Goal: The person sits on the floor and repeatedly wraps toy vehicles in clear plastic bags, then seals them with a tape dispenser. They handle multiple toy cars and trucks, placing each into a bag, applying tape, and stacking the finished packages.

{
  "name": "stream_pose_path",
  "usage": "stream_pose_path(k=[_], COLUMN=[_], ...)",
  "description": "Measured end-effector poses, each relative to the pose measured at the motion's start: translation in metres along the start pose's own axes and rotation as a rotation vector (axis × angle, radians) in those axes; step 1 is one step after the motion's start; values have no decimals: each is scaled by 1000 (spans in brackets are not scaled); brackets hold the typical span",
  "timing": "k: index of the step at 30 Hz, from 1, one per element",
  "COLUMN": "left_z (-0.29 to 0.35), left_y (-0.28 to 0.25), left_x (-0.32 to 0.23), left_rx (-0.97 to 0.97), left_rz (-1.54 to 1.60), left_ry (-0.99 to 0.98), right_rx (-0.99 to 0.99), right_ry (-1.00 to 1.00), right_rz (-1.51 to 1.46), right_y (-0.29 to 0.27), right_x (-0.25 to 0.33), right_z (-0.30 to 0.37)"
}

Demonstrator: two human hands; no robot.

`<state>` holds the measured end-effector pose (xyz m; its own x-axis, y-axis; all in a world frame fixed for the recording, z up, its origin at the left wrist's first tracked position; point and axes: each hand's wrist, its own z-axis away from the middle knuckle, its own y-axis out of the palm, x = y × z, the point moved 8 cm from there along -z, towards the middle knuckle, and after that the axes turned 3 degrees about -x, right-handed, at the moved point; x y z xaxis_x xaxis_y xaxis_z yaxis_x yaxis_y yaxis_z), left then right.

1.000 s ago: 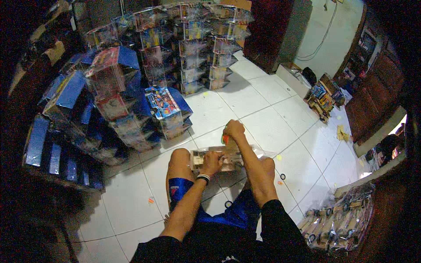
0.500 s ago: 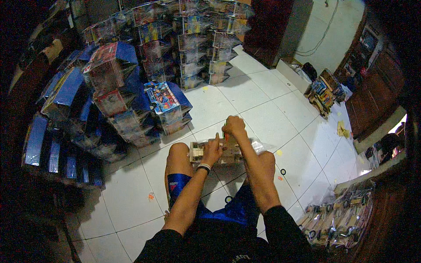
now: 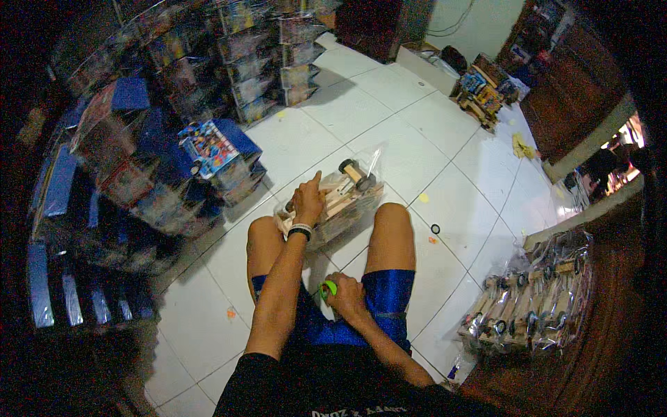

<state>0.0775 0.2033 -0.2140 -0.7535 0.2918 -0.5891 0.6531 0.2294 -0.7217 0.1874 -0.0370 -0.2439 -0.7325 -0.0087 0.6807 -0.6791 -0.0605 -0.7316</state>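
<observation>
Between my knees is a wooden toy vehicle with black wheels [image 3: 358,174], inside a clear plastic bag [image 3: 340,229]. My left hand [image 3: 308,202] grips its near left end, the index finger stretched out away from me. The bag's far right corner sticks up past the wheels. My right hand [image 3: 347,297] is drawn back over my lap, apart from the bag. Its fingers close on a bright green ring-shaped thing [image 3: 328,288]; the rest of that is hidden.
Stacked boxes in clear wrap with blue sides [image 3: 236,139] fill the left and back. Bagged wooden toy vehicles [image 3: 531,299] lie at the right. Several loose toys [image 3: 483,94] stand by the back wall. A small black wheel [image 3: 435,229] rests on the tiled floor.
My right hand has come back from the bagged toy to my lap. The toy now lies slanted, its wheels showing, with my left hand at its left end. The view has shifted right.
</observation>
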Motion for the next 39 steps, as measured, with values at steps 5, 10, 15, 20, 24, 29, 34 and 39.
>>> stream_pose_path(k=[5, 10, 15, 20, 24, 29, 34, 39], left_z=[9, 27, 55, 65, 67, 77, 83, 82], left_y=[17, -10, -16, -12, -12, -8, 6, 16], left_x=[17, 36, 1, -7, -9, -12, -10, 0], left_rx=[128, 36, 1, 36, 53, -98, -205, -100], left_rz=[56, 202, 156, 202, 236, 262, 209, 184], left_ry=[-213, -240, -34, -172, -147, 3, 50, -95], right_rx=[-325, -432, -279, -29, 149, 316, 129, 140], right_ry=[-161, -114, -154, -134, -72, 24, -107, 20], right_rz=[-187, -84, -321, -525, -651, -728, -154, 484], right_y=[-104, -218, -248, -226, -195, -157, -113, -58], right_x=[25, 29, 36, 44, 45, 10, 0, 19], right_z=[-37, -92, -177, -232, -261, -298, -350, -347])
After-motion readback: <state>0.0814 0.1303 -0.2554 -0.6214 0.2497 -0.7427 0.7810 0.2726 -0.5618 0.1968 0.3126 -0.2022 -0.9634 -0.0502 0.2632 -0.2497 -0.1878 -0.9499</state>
